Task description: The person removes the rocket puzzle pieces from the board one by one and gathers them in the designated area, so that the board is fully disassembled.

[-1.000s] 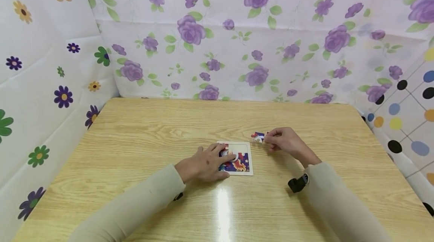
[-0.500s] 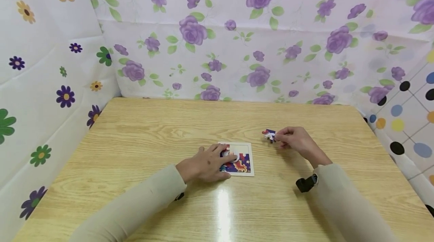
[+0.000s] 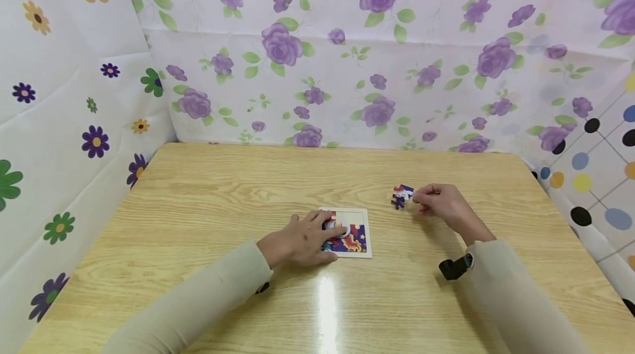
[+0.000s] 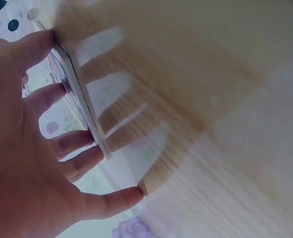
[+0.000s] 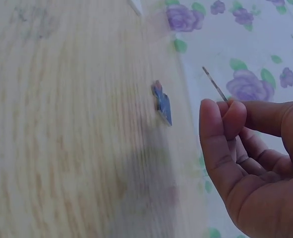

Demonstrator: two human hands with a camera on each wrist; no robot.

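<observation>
My left hand lies with spread fingers on the left side of a small white-framed jigsaw puzzle. In the left wrist view the fingertips touch the puzzle's edge and the table beside it. The puzzle shows purple, red and orange picture parts and a pale bare area at its upper right. Farther right, my right hand pinches a white, red and purple puzzle piece between thumb and finger. It shows edge-on as a thin puzzle piece in the right wrist view. Just below it a dark purple piece lies on the table.
The wood-grain table stretches around both hands. A flowered cloth hangs behind the far edge, with patterned cloths at the left and right sides. A black wrist device hangs below the right cuff.
My right hand has moved to the right, away from the puzzle, carrying its piece and turning it. The purple piece on the table has come into view. The left hand stays put.
</observation>
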